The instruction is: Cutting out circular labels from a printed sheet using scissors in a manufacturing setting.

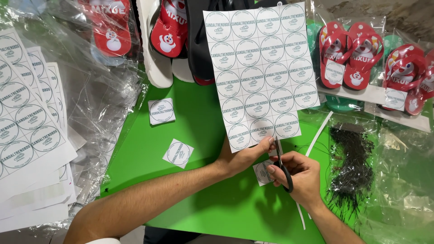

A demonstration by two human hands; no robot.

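At the middle of the green worktop (203,126), a printed sheet of round labels (261,72) is held upright by its lower edge, pinched between thumb and fingers of the left hand (244,157). Black-handled scissors (281,165) are gripped by the right hand (300,176), whose fingers are closed through the handle loops; the blades are pointed up into the bottom edge of the sheet, between two columns of labels. How wide the blades stand cannot be told, as they are seen edge-on.

Judged from how things lie, only a small part of the cutting is done. Two cut square labels (162,111) (178,153) are seen lying apart on the worktop to the left, and a third cut label (263,172) is lying just beneath the hands. Thin white trimmed strips (318,133) are lying beside the right hand. Most of the sheet is uncut, and a stack of further label sheets (27,126) is waiting at the left edge, partly on clear plastic bags (104,90).

Both forearms are brought in from the lower edge, the left one stretched diagonally across the worktop, the right wrist bent inward. Bagged red sandals (350,56) with labels already attached are laid at the upper right, and a bundle of black tag threads (352,167) is lying near the right hand.
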